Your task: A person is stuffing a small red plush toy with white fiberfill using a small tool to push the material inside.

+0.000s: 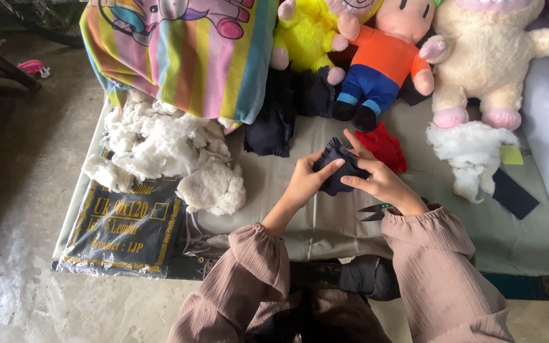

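Observation:
Both of my hands hold a small dark navy fabric piece (338, 166) above the grey cloth-covered table (325, 222). My left hand (309, 181) grips its left side with thumb on top. My right hand (379, 178) pinches its right side, fingers spread over it. A red fabric piece (389, 147) lies just behind my right hand. Small scissors (373, 211) lie under my right wrist, partly hidden.
White stuffing (160, 149) is heaped at the left, with more stuffing (471, 152) at the right. A black plastic packet (128, 228) lies at the front left. Plush toys (382, 57) and a striped cushion (185, 57) line the back. Black cloth (271, 127) lies mid-table.

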